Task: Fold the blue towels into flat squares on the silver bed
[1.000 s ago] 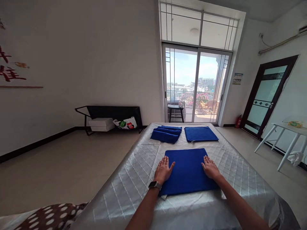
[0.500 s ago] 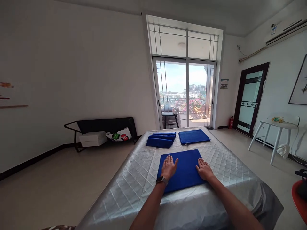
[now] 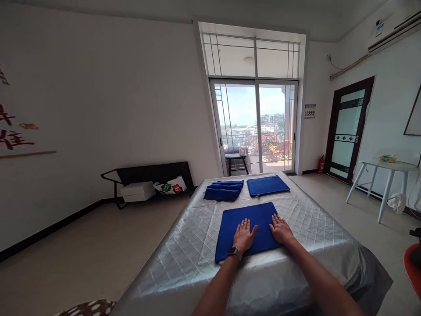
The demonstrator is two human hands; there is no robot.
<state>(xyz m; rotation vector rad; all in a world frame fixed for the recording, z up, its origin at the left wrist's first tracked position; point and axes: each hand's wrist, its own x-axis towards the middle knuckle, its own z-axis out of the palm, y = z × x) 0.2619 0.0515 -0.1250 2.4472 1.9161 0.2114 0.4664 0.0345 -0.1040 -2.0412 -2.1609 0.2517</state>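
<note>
A flat blue rectangular cloth piece (image 3: 230, 228), perhaps a cushion cover, lies on the silver quilted table cover (image 3: 184, 237) in front of me. My left hand (image 3: 244, 234) rests flat on its middle, fingers stretched out and thumb apart. At its right edge, my right hand (image 3: 280, 229) lies palm down with the fingers extended, partly over the silver cover. Neither hand grips anything. Beyond them lie a second flat blue piece (image 3: 268, 185) at the back right and several folded blue cloths (image 3: 223, 191), overlapping in a row, at the back left.
A black bench (image 3: 151, 173) with white boxes (image 3: 136, 192) and a printed bag (image 3: 170, 186) stands by the left wall. Glass sliding doors (image 3: 256, 127) are behind the table. A white table (image 3: 391, 164), a fire extinguisher (image 3: 321, 165) and a red chair (image 3: 412, 265) are on the right.
My left hand has slid right across the blue piece, from its left part to the middle. My right hand stays near the right edge. The view has turned slightly left.
</note>
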